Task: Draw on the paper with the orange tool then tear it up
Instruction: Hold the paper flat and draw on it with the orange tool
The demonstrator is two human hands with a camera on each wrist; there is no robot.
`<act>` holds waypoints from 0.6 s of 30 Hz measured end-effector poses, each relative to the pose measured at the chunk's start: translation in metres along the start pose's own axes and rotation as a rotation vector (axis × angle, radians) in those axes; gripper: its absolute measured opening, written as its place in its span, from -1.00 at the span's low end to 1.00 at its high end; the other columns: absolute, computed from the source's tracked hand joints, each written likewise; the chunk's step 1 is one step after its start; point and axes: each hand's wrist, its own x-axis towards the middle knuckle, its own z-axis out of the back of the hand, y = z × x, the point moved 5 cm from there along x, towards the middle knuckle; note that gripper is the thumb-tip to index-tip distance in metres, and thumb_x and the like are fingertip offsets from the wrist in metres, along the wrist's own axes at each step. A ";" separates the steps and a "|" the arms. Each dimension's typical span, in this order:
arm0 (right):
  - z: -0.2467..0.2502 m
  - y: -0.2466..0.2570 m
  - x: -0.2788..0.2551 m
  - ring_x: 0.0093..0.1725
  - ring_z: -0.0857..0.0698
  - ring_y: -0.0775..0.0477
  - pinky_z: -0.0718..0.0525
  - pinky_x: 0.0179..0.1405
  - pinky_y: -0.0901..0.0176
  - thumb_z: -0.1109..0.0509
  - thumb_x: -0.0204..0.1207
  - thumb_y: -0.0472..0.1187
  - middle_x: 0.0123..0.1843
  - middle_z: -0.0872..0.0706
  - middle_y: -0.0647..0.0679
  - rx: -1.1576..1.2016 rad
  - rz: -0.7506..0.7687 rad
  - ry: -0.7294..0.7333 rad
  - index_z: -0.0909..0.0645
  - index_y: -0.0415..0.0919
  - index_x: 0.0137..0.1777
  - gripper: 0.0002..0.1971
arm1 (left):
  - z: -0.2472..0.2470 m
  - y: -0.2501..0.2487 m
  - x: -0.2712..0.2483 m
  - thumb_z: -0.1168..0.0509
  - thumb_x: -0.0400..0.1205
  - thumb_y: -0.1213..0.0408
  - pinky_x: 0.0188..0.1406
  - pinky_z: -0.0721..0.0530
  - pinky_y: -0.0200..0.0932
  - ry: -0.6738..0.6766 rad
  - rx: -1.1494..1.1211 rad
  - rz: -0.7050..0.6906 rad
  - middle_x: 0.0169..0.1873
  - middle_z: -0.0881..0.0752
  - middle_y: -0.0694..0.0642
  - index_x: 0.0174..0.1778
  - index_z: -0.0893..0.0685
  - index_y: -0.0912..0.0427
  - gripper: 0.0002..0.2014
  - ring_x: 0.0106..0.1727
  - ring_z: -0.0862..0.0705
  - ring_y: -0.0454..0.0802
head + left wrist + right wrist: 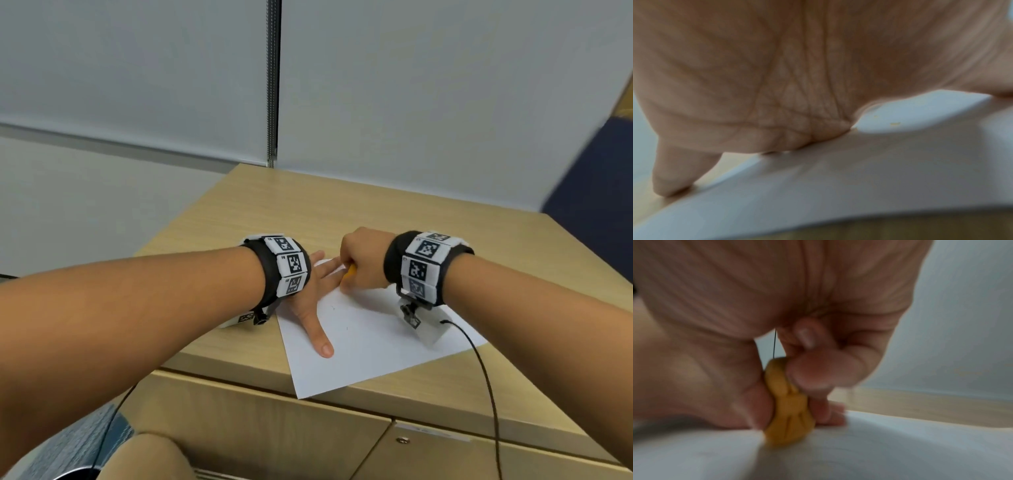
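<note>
The left hand (308,301) lay flat on the left part of the paper (373,346), fingers straight and spread, thumb stretched toward the near edge, holding nothing but pinning the sheet to the wooden surface (239,212); the left wrist view showed the palm pressed onto the white sheet. The paper sat askew, its near corner reaching the surface's front edge, whole and untorn; any marks on it were too faint to read. Further right, just beside the left fingertips, the orange tool (787,402) stood tilted with its lower end on the paper near the far corner; the right hand (363,260) was curled round it, thumb and fingers pinching its ribbed body, the picture blurred there.

This looked like the drawing step, with tearing not yet begun. The next move would likely call for steady downward pressure from the left hand so the sheet does not slide; then the tool must be set aside to free both hands for gripping an edge.
</note>
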 end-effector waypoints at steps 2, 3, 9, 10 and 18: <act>-0.012 0.026 -0.012 -0.36 -0.70 -0.11 -0.80 -0.25 0.06 -0.52 0.43 -0.08 -0.43 -0.68 -0.01 -0.004 0.113 0.073 -0.50 -0.03 -0.44 -0.70 | 0.002 -0.003 -0.003 -0.40 0.06 -0.66 0.68 0.06 0.45 0.043 -0.021 -0.005 0.75 0.20 -0.05 0.74 0.19 -0.24 0.42 0.75 0.27 0.27; -0.018 0.037 -0.020 -0.34 -0.70 -0.10 -0.76 -0.28 0.09 -0.55 0.43 -0.08 -0.38 -0.70 -0.01 0.023 0.168 0.141 -0.48 0.00 -0.44 -0.68 | 0.002 -0.002 -0.005 -0.40 0.11 -0.64 0.68 0.05 0.43 0.070 -0.024 0.008 0.75 0.18 -0.06 0.74 0.09 -0.27 0.34 0.75 0.28 0.26; -0.002 -0.004 0.007 -0.49 -0.75 -0.14 -0.85 -0.40 0.02 -0.53 0.42 0.01 -0.47 -0.70 -0.02 0.012 -0.027 0.033 -0.70 -0.19 -0.30 -0.73 | -0.003 0.002 0.004 -0.44 0.11 -0.62 0.64 0.16 0.54 -0.024 -0.022 0.003 0.73 0.39 -0.07 0.69 0.44 -0.19 0.49 0.72 0.40 0.28; -0.002 -0.004 0.010 -0.48 -0.74 -0.15 -0.81 -0.40 0.03 -0.51 0.42 0.00 -0.47 -0.71 -0.05 -0.004 -0.030 0.028 -0.72 -0.23 -0.29 -0.73 | -0.002 0.003 0.002 -0.45 0.16 -0.58 0.64 0.17 0.54 -0.022 -0.023 0.012 0.72 0.42 -0.07 0.68 0.47 -0.18 0.47 0.72 0.41 0.28; -0.010 -0.042 -0.031 -0.45 -0.78 -0.18 -0.72 -0.38 0.08 -0.39 0.59 0.05 -0.35 -0.73 -0.11 0.100 -0.227 -0.031 -0.58 -0.20 -0.28 -0.65 | -0.001 0.004 -0.004 -0.38 0.10 -0.66 0.66 0.24 0.45 -0.035 -0.045 0.049 0.71 0.47 -0.08 0.67 0.49 -0.20 0.49 0.73 0.42 0.15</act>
